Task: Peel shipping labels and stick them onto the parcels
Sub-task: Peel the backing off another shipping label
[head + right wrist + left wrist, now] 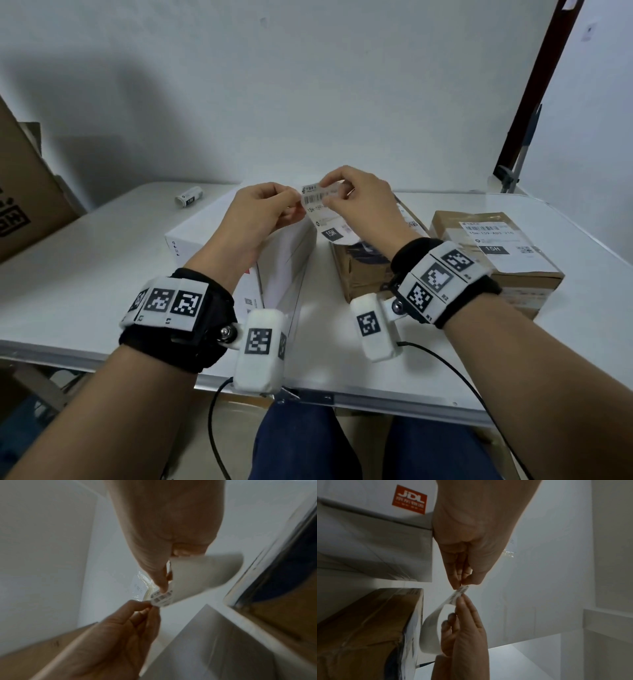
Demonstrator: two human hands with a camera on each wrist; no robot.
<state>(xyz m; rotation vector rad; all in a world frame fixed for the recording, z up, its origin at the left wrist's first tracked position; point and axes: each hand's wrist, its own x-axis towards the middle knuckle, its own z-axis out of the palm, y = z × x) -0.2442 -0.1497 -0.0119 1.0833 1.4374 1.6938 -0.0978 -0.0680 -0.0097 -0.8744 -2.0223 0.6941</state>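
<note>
Head view looks forward and down from above the person's lap, wide angle, taking in the white table (pixel 85 260), the wall behind it and both forearms. Left wrist view sits close under the left hand (pixel 471 536), looking along the palm toward the fingertips; the right hand (pixel 464 635) enters from the bottom edge. Right wrist view mirrors it, very near the right hand (pixel 164 524), somewhat blurred, with the left hand (pixel 109 639) coming in from the lower left. All three views share the shipping label (pixel 323 202) pinched between both hands, plus the white box (pixel 191 236) and the brown parcel (pixel 363 274) below.
</note>
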